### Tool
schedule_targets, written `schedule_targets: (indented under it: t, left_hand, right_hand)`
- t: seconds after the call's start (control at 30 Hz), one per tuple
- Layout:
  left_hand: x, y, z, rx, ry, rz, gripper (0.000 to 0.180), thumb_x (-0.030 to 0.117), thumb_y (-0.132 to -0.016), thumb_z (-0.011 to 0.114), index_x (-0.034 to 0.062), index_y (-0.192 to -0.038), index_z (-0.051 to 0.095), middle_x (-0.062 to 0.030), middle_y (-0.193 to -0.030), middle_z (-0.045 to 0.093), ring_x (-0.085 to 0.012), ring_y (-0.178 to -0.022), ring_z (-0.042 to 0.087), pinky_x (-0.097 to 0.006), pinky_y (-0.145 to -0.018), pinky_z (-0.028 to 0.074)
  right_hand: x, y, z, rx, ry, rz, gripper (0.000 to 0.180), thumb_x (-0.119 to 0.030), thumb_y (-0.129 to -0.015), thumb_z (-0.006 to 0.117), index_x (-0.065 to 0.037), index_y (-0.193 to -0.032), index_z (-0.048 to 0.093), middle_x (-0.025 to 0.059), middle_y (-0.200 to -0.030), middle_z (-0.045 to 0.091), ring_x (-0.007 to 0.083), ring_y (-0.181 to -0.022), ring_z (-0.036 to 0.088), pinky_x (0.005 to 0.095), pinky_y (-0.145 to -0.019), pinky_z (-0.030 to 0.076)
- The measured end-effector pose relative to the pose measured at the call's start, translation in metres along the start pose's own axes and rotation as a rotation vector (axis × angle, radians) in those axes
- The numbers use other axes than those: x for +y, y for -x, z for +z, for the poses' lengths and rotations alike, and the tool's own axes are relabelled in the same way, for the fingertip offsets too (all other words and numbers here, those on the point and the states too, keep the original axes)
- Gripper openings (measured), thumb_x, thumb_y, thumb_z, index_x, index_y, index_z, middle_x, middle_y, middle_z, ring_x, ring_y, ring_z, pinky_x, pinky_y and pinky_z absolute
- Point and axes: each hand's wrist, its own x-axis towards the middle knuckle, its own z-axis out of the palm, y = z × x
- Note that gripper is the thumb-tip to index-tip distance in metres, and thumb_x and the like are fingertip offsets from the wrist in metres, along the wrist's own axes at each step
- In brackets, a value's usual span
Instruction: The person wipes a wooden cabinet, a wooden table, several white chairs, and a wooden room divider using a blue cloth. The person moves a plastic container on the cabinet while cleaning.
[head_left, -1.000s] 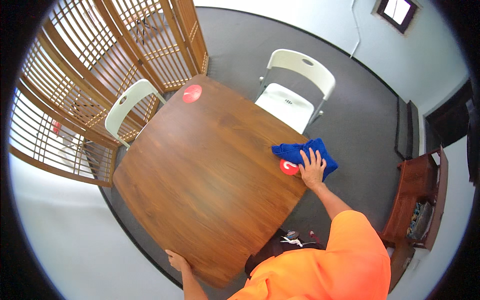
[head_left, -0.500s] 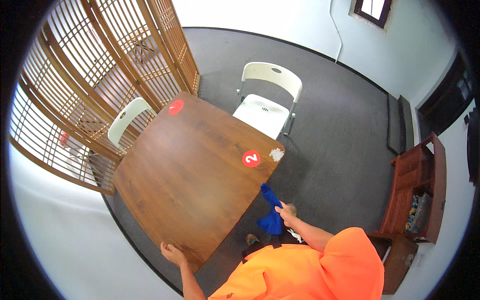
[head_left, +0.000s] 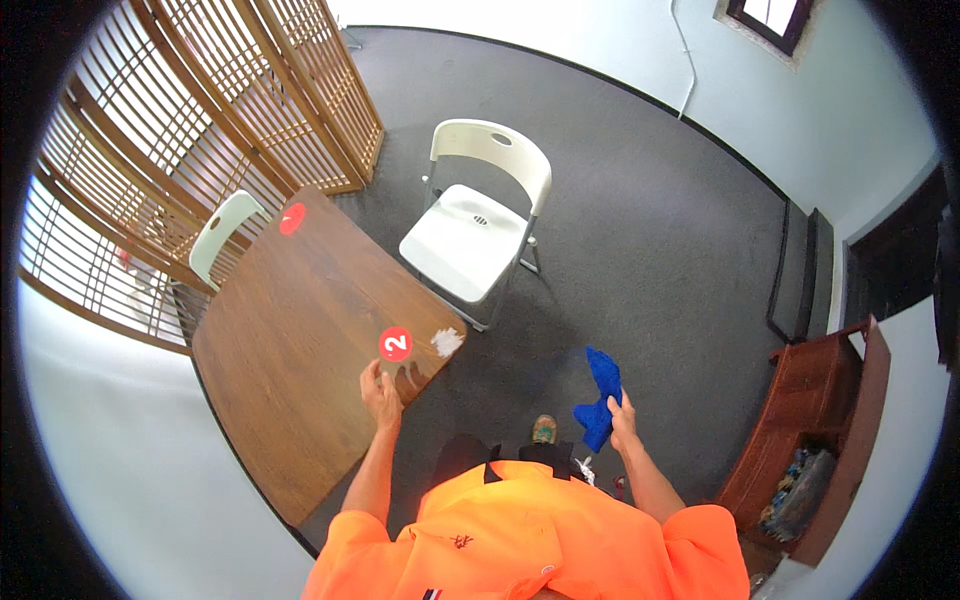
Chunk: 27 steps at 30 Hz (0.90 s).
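My right hand [head_left: 622,418] is closed round a bunched blue cloth [head_left: 602,385], held above the floor to the right of the table. Both ends of the cloth stick out past my fingers. Over the wooden table [head_left: 290,330], my left hand [head_left: 381,396] has its fingers stretched out, just below a round red sticker [head_left: 396,344]. Whether its fingertips touch the tabletop I cannot tell. A torn whitish patch [head_left: 447,342] marks the table corner beyond that sticker, and a second red sticker [head_left: 292,219] lies at the far end.
A white folding chair [head_left: 470,235] stands beyond the table's right side, another chair [head_left: 225,235] behind its far left edge. A wooden lattice screen [head_left: 200,130] runs along the left. To my right is a reddish-brown cabinet [head_left: 815,400] with bagged items on a shelf. Grey carpet [head_left: 650,220] covers the floor.
I have moved along the table toward its patched corner. My left hand has gone from the near table end to beside the red sticker. The blue cloth has shifted right with my right hand.
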Motion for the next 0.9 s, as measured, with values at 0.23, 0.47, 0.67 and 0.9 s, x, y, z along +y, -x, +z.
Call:
schedule_targets:
  t: [0.23,0.47,0.67,0.9]
  left_hand:
    - [0.029,-0.033,0.082,0.047,-0.070,0.082,0.031,0.004,-0.088,0.056,0.0029,-0.118,0.058,-0.0148,-0.120,0.056,-0.0312,-0.112,0.054,-0.040,-0.097,0.043]
    - [0.019,-0.098,0.143,0.175,-0.330,0.086,0.036,0.004,-0.088,0.055,0.0024,-0.123,0.055,-0.0192,-0.132,0.051,-0.0371,-0.123,0.048,-0.044,-0.105,0.037]
    - [0.014,-0.129,0.176,0.186,-0.619,-0.124,0.043,0.017,-0.091,0.055,0.0049,-0.132,0.050,-0.0162,-0.143,0.041,-0.0341,-0.135,0.036,-0.056,-0.111,0.023]
    - [0.031,-0.147,0.209,0.283,-0.797,-0.224,0.045,0.015,-0.089,0.054,0.0072,-0.133,0.049,-0.0150,-0.147,0.039,-0.0331,-0.139,0.033,-0.055,-0.113,0.022]
  right_hand:
    - [-0.056,-0.099,-0.023,-0.085,0.031,-0.030,0.055,-0.017,-0.096,0.057,-0.005,-0.146,0.037,0.0123,-0.136,0.051,0.0248,-0.120,0.051,0.0384,-0.102,0.041]
    - [-0.131,-0.217,0.112,-0.448,0.245,-0.023,0.054,-0.013,-0.096,0.055,-0.005,-0.146,0.037,0.0105,-0.136,0.052,0.0195,-0.119,0.051,0.0330,-0.102,0.040]
    - [-0.197,-0.298,0.251,-0.688,0.518,0.089,0.052,-0.012,-0.096,0.054,-0.007,-0.146,0.040,0.0104,-0.132,0.055,0.0190,-0.117,0.053,0.0315,-0.101,0.040]
    - [-0.217,-0.403,0.381,-0.873,0.852,-0.102,0.051,-0.018,-0.093,0.058,-0.007,-0.141,0.046,0.0144,-0.132,0.057,0.0236,-0.116,0.056,0.0326,-0.100,0.041]
